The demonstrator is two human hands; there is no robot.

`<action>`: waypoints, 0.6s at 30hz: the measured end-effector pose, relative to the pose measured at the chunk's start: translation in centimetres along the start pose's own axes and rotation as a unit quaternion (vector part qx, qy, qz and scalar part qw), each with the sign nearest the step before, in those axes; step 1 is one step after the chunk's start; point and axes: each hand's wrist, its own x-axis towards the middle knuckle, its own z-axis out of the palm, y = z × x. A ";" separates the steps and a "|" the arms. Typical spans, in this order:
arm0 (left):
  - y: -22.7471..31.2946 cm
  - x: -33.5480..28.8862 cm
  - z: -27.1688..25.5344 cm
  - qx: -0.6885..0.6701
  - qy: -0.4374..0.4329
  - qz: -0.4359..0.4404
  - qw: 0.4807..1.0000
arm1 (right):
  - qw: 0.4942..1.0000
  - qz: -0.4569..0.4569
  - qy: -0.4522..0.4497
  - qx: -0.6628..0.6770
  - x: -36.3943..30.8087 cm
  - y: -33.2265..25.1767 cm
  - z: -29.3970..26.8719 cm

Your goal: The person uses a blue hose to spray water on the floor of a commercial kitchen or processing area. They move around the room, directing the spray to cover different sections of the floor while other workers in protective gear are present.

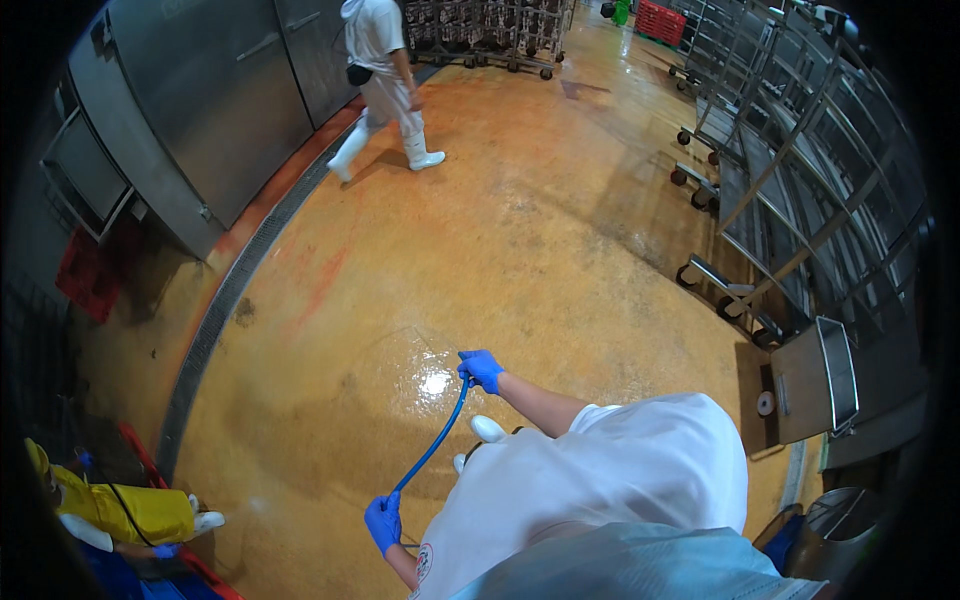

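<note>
A blue hose (436,440) runs in a curve between my two blue-gloved hands. My right hand (483,370) is closed around its far end, held out over the floor, and thin streaks that look like water lead up and left from it. Lower down and nearer my body, my left hand (383,522) grips the hose's other visible stretch. Beyond my left hand the hose is mostly hidden by my white sleeve and clothing. A wet, shining patch (433,382) lies on the orange-brown floor just left of my right hand.
A person in white with white boots (385,90) walks at the far left, by large metal doors (200,90). Someone in a yellow apron (130,512) stands at lower left. Wheeled metal racks (790,170) line the right. A drain grate (215,320) curves along the left.
</note>
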 end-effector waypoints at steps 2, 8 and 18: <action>-0.1 0.2 -0.4 0.000 -0.005 -0.003 1.000 | 0.999 0.019 -0.025 -0.024 0.2 0.4 0.1; -0.1 0.1 -1.1 0.035 -0.026 0.002 0.999 | 0.998 0.020 -0.008 -0.051 -0.7 0.8 0.1; 0.3 0.7 -0.4 0.040 -0.026 0.018 0.999 | 0.999 -0.004 0.005 -0.038 -1.7 0.2 -1.1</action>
